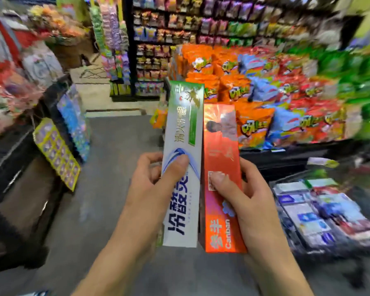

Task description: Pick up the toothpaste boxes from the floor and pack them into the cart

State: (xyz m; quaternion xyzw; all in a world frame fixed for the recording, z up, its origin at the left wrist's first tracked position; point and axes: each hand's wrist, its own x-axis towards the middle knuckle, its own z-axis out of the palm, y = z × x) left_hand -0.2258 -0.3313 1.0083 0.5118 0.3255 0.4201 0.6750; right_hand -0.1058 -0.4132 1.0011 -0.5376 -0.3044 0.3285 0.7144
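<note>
The left hand's (150, 184) fingers (175, 167) curl round a long white-and-green cardboard toothpaste box (183, 159), thumb pressed on its front. The right hand (241, 193) grips a long orange-red cardboard toothpaste box (221, 167) the same way. Both boxes are held in the air above the grey floor (107, 150), side by side and touching, long axes pointing away toward the far shelves. To the right, near, a cart (312, 212) holds packed boxes.
</note>
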